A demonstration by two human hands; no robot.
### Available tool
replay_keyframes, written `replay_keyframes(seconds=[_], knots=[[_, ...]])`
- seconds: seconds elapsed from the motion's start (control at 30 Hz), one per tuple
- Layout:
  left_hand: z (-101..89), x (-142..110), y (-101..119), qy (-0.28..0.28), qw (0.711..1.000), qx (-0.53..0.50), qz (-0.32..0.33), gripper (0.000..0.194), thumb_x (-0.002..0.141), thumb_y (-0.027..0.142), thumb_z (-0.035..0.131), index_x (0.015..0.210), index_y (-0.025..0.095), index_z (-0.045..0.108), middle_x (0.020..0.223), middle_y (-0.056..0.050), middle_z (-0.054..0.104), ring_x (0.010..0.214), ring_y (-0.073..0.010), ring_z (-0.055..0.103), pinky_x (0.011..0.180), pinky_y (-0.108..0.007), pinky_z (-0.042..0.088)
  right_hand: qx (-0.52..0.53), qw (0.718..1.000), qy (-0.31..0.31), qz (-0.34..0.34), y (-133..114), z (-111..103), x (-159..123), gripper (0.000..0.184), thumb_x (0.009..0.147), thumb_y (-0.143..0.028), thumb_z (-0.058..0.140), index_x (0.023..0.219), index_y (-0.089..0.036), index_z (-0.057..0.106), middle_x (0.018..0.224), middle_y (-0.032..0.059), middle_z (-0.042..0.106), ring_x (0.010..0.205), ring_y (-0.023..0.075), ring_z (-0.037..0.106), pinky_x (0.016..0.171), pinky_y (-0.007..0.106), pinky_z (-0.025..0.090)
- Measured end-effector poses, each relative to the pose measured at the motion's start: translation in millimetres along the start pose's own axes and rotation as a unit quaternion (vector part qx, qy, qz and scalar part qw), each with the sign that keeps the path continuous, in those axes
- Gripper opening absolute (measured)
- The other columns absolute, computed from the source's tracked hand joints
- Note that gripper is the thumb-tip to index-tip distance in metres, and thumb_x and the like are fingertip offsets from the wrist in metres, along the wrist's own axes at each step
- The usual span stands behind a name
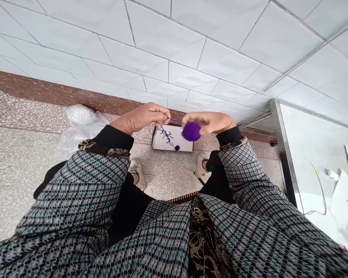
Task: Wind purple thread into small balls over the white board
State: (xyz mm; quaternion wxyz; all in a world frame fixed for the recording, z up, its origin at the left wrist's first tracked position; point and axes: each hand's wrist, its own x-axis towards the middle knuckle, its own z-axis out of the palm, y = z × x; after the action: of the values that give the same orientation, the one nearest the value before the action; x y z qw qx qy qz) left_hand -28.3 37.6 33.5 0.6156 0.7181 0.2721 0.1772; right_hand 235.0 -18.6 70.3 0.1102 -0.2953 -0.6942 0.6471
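My right hand is closed around a ball of purple yarn, its fingers over the top and the thumb at its side. From the ball a purple strand stretches left to my left hand, whose fingers pinch it. Below the hands a shallow white box with a dark edge rests on the floor. Loose, tangled purple yarn lies in it, along with a small dark purple clump.
A clear plastic bag with a white bundle lies on the speckled floor at left. The tiled wall rises ahead. A metal-edged white surface stands at right, carrying a yellow cord. My shoes flank the box.
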Motion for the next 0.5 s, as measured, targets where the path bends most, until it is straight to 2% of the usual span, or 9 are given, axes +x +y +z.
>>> replay_keyframes(seconds=[0.07,0.1,0.17,0.23,0.3,0.37,0.4,0.47,0.5], knots=[[0.3,2,-6,0.021,0.999,-0.024,-0.005,0.015,0.077,0.02,0.06,0.064,0.018,0.066,0.061,-0.003,0.052,0.056,-0.0124,0.042,0.059,-0.029,0.043,0.08,0.989,0.073,-0.105,5,-5,-9,0.076,0.069,-0.067,0.085,0.12,-0.02,0.054,0.104,0.0042,0.063,0.082,0.0136,0.057,0.069,0.027,0.051],[0.9,2,-8,0.03,0.999,-0.036,-0.008,0.015,0.077,0.019,0.061,0.064,0.018,0.067,0.062,-0.003,0.052,0.055,-0.0122,0.042,0.058,-0.029,0.042,0.13,0.971,0.115,-0.166,8,-8,-13,0.079,0.068,-0.067,0.085,0.124,-0.022,0.053,0.105,0.0037,0.062,0.077,0.0124,0.055,0.064,0.026,0.049],[2.1,2,-11,0.042,0.997,-0.063,-0.015,0.015,0.079,0.018,0.062,0.065,0.018,0.068,0.064,-0.004,0.053,0.055,-0.012,0.041,0.057,-0.029,0.041,0.215,0.919,0.189,-0.27,16,-16,-18,0.079,0.064,-0.064,0.085,0.126,-0.028,0.054,0.102,0.0011,0.06,0.064,0.0102,0.045,0.051,0.022,0.041],[2.0,0,-12,0.053,0.994,-0.091,-0.022,0.013,0.081,0.019,0.064,0.069,0.018,0.07,0.065,-0.004,0.053,0.056,-0.0117,0.041,0.056,-0.029,0.039,0.286,0.863,0.24,-0.34,24,-28,-24,0.072,0.058,-0.053,0.086,0.122,-0.033,0.059,0.096,-0.0011,0.06,0.057,0.0098,0.036,0.042,0.021,0.033],[0.5,-4,-15,0.065,0.991,-0.117,-0.031,0.01,0.081,0.019,0.067,0.073,0.017,0.073,0.067,-0.004,0.053,0.056,-0.0115,0.041,0.056,-0.03,0.039,0.387,0.786,0.241,-0.417,31,-45,-35,0.068,0.056,-0.046,0.085,0.12,-0.037,0.064,0.095,-0.0001,0.061,0.057,0.0121,0.037,0.041,0.023,0.035],[-2.4,-10,-20,0.084,0.985,-0.144,-0.038,0.006,0.08,0.02,0.07,0.077,0.017,0.074,0.07,-0.004,0.056,0.056,-0.0118,0.042,0.057,-0.031,0.04,0.517,0.694,0.177,-0.469,37,-64,-49,0.069,0.059,-0.047,0.084,0.126,-0.041,0.068,0.098,0.0031,0.064,0.067,0.0182,0.047,0.051,0.031,0.047],[-4.3,-14,-24,0.099,0.981,-0.162,-0.041,0.005,0.08,0.02,0.072,0.079,0.017,0.075,0.071,-0.005,0.057,0.057,-0.0125,0.044,0.058,-0.031,0.041,0.578,0.654,0.138,-0.468,39,-73,-57,0.068,0.062,-0.05,0.082,0.128,-0.043,0.069,0.099,0.0048,0.065,0.074,0.0217,0.05,0.059,0.036,0.052],[-9.1,-21,-33,0.135,0.97,-0.196,-0.055,0.009,0.079,0.022,0.073,0.086,0.018,0.078,0.069,-0.004,0.056,0.059,-0.0143,0.047,0.059,-0.032,0.041,0.633,0.609,0.114,-0.465,38,-82,-71,0.062,0.072,-0.059,0.077,0.131,-0.041,0.069,0.101,0.006,0.064,0.08,0.0228,0.052,0.067,0.04,0.056],[-12.1,-25,-38,0.154,0.964,-0.207,-0.068,0.013,0.077,0.021,0.074,0.089,0.018,0.078,0.065,-0.003,0.054,0.059,-0.0148,0.047,0.059,-0.031,0.04,0.64,0.591,0.14,-0.47,35,-83,-76,0.056,0.08,-0.061,0.072,0.131,-0.039,0.069,0.102,0.0061,0.063,0.079,0.0215,0.054,0.067,0.039,0.059]])
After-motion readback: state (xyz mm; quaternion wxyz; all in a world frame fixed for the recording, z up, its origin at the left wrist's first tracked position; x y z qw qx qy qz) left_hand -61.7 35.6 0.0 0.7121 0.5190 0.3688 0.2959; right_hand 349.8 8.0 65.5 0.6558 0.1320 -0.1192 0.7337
